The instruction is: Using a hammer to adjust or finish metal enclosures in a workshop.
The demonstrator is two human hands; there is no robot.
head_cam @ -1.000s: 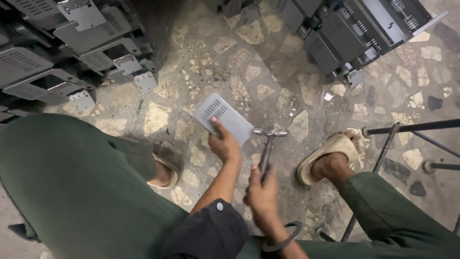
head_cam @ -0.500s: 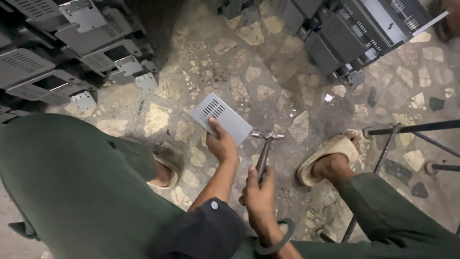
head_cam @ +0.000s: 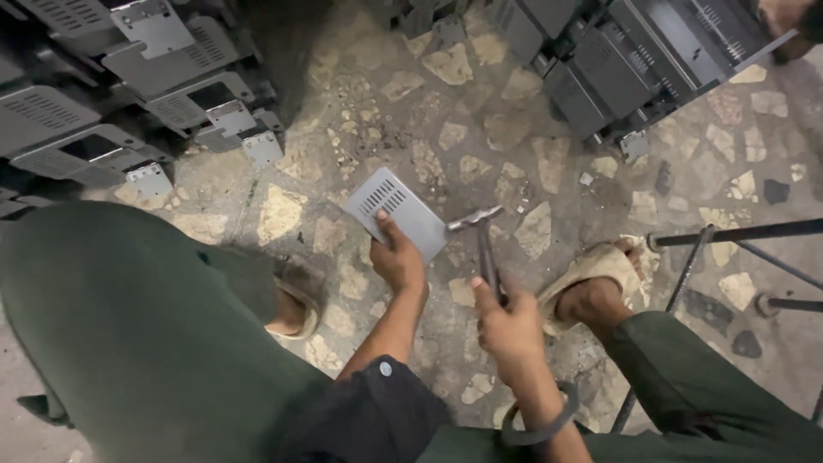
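Observation:
My left hand (head_cam: 397, 257) holds a small grey metal plate (head_cam: 397, 209) with a block of vent slots, pressing it flat on the stone floor by its near edge. My right hand (head_cam: 507, 324) grips the handle of a small hammer (head_cam: 482, 233). The hammer's head rests just at the plate's right edge. A dark bangle (head_cam: 536, 424) hangs on my right wrist. My knees in green trousers frame both hands.
Stacks of grey vented metal housings (head_cam: 129, 94) lie at the upper left, and dark metal casings (head_cam: 634, 60) at the upper right. A metal rod frame (head_cam: 737, 236) stands to the right. My sandalled feet (head_cam: 600, 283) rest on the patterned stone floor.
The hammer head has moved slightly toward the plate's right edge; my right hand shifted a little. The left hand and plate stayed nearly in place.

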